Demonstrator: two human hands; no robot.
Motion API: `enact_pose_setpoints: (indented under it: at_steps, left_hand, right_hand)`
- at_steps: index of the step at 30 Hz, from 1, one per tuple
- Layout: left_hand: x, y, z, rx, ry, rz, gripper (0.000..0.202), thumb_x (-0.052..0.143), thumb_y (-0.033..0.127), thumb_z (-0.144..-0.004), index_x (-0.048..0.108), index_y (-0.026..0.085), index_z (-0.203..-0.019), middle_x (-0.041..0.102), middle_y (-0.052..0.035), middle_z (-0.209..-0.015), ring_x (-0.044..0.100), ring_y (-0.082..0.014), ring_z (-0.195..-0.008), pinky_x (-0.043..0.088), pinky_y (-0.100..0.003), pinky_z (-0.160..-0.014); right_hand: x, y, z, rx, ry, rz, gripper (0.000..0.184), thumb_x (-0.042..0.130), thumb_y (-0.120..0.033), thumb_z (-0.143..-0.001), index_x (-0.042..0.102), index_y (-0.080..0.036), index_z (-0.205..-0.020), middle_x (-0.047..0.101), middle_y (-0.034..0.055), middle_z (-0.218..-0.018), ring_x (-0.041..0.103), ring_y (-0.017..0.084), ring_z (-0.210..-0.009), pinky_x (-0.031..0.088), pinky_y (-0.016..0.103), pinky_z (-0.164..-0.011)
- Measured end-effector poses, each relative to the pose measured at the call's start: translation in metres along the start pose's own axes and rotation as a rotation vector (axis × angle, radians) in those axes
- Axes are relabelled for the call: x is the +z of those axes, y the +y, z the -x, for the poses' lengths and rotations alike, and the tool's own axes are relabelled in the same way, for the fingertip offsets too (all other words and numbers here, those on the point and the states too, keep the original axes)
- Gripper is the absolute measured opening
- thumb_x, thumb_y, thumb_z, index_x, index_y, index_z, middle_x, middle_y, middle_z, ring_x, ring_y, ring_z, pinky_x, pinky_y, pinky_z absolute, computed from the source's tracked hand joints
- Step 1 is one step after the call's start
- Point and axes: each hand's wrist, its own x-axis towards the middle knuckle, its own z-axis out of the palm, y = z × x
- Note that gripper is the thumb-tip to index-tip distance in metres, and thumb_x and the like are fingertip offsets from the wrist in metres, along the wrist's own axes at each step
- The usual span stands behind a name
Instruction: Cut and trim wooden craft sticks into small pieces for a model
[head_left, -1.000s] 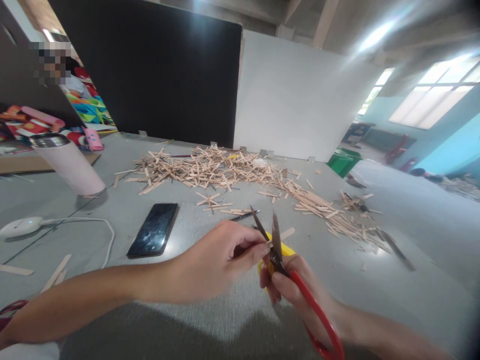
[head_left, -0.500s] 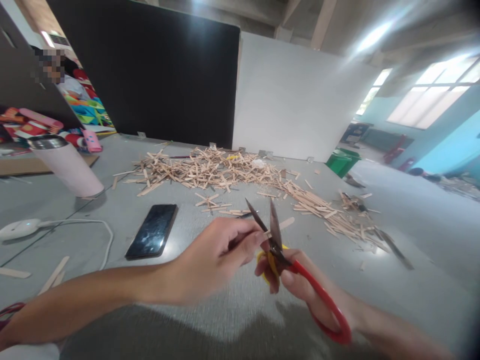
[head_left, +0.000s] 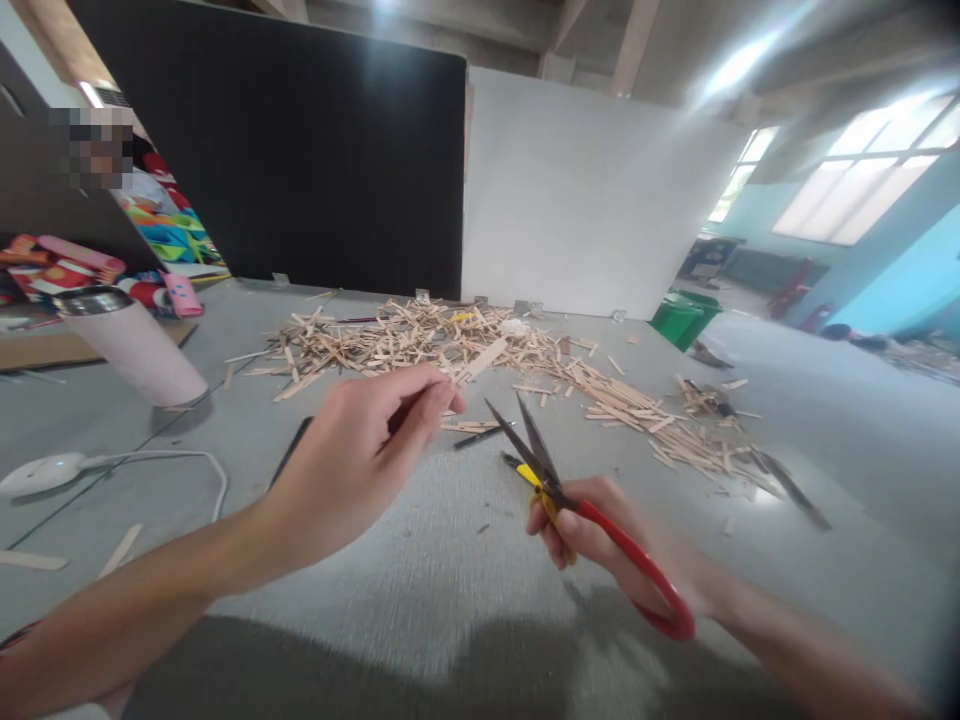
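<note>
The left hand is closed in a pinch. Its thumb and fingertips grip one end of a flat wooden stick, which juts up and away just in front of the stick pile. On the near side of the pile, a little to its right, the right hand wraps the red-and-yellow handles of the scissors. The blades are parted in a narrow V (points aimed toward the pile). Stick and blades are apart, with the stick nearer the pile than the blade tips.

The open points sit near the left fingertips, so bringing the hands together carelessly could nick a finger. The stick is held only by its end, so I judge that it could twist between the blades, splinter, or shed a piece that vanishes into the pile. A pink tumbler stands well left of the pile on the grey table.
</note>
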Motion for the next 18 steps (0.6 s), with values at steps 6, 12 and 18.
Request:
enact_pose_setpoints:
  at_steps: [6, 12, 18]
  left_hand:
    - [0.004, 0.000, -0.005, -0.045, -0.250, 0.200, 0.036, 0.044, 0.040, -0.112, 0.064, 0.020, -0.090, 0.045, 0.0076, -0.058, 0.040, -0.0083, -0.049, 0.032, -0.022, -0.048]
    - [0.002, 0.000, 0.001, -0.057, -0.295, 0.270, 0.040, 0.040, 0.043, -0.114, 0.065, 0.019, -0.094, 0.052, 0.0062, -0.061, 0.044, -0.0080, -0.053, 0.036, -0.021, -0.052]
    - [-0.002, 0.001, 0.001, -0.077, -0.303, 0.248, 0.043, 0.039, 0.048, -0.114, 0.064, 0.020, -0.093, 0.054, 0.0058, -0.061, 0.043, -0.0083, -0.051, 0.034, -0.023, -0.050]
  right_hand:
    - [0.012, 0.006, -0.001, -0.057, 0.110, 0.164, 0.051, 0.058, -0.064, -0.101, 0.069, -0.018, -0.080, 0.057, 0.0017, -0.067, 0.048, 0.015, -0.061, 0.041, 0.027, -0.055]
    - [0.018, 0.014, -0.006, -0.090, 0.185, 0.255, 0.050, 0.061, -0.051, -0.099, 0.049, -0.020, -0.062, 0.038, -0.0043, -0.059, 0.033, 0.011, -0.056, 0.030, 0.027, -0.055]
    - [0.016, 0.011, -0.009, -0.086, 0.156, 0.243, 0.049, 0.061, -0.045, -0.096, 0.038, -0.021, -0.060, 0.030, -0.0058, -0.059, 0.026, 0.010, -0.056, 0.025, 0.027, -0.053]
